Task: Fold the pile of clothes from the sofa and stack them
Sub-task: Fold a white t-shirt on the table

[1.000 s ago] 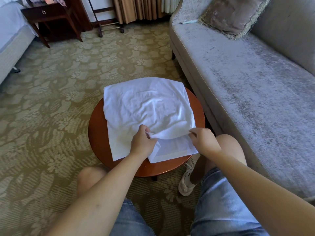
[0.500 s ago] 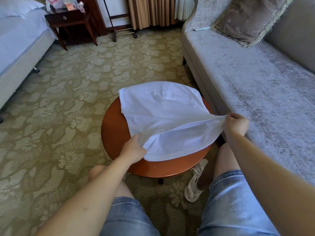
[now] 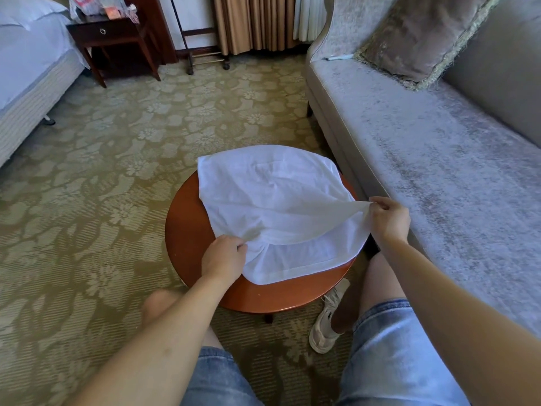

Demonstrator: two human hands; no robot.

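A white garment [image 3: 272, 206] lies spread over a round red-brown wooden table [image 3: 187, 230] in front of my knees. My left hand [image 3: 224, 256] pinches a bunched fold of the cloth at its near left edge, low over the tabletop. My right hand [image 3: 388, 219] grips a corner of the cloth at the table's right rim, lifted a little, so the fabric runs taut between both hands. The garment's far edge hangs over the table's back rim.
A grey sofa [image 3: 424, 159] runs along the right, its seat bare except for a fringed cushion [image 3: 418, 39] and a small white object [image 3: 339, 57] at the far end. A bed [image 3: 26, 74] and dark nightstand [image 3: 114, 39] stand far left. Patterned carpet covers the floor.
My hands have gone from close together at the near edge to wide apart, the right one pulling the cloth out to the right. The garment is now stretched between them.
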